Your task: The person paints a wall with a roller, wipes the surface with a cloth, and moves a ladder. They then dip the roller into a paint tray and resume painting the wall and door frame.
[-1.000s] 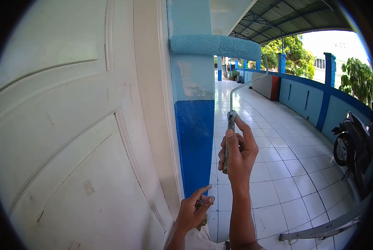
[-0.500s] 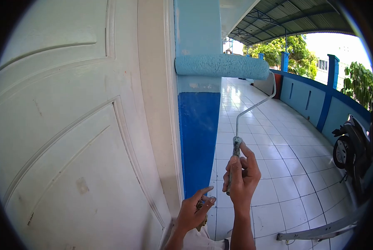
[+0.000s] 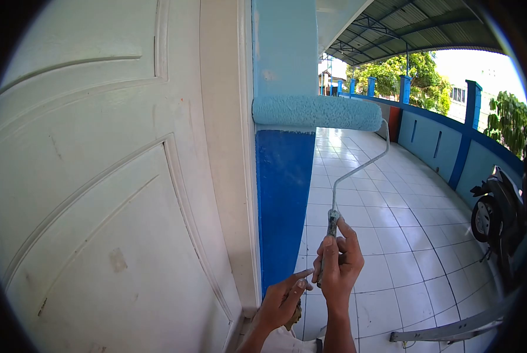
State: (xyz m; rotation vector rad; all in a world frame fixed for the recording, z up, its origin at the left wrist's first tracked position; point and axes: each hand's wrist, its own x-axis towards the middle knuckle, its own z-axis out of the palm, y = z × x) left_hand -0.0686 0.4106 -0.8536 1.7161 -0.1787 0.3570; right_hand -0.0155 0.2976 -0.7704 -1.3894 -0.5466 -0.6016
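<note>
My right hand [image 3: 338, 262] grips the handle of a paint roller [image 3: 317, 113], whose wide sleeve is coated in light blue paint. The sleeve lies level across the narrow wall column [image 3: 285, 53], just above the line where light blue meets the dark blue part [image 3: 284, 206]. Its right end sticks out past the column's edge. Below and left of the handle is my left hand [image 3: 284, 303], fingers apart and pointing toward the handle's lower end. It holds nothing that I can see.
A white panelled door [image 3: 98, 194] and its frame fill the left. Right of the column lies a white tiled floor [image 3: 387, 235]. A motorcycle [image 3: 496, 212] stands by the blue boundary wall [image 3: 431, 138], with a metal ladder part [image 3: 451, 330] at lower right.
The roller has moved down the column, nearer to the dark blue edge. My right hand has gone slightly down with it, and my left hand has shifted a little right and down.
</note>
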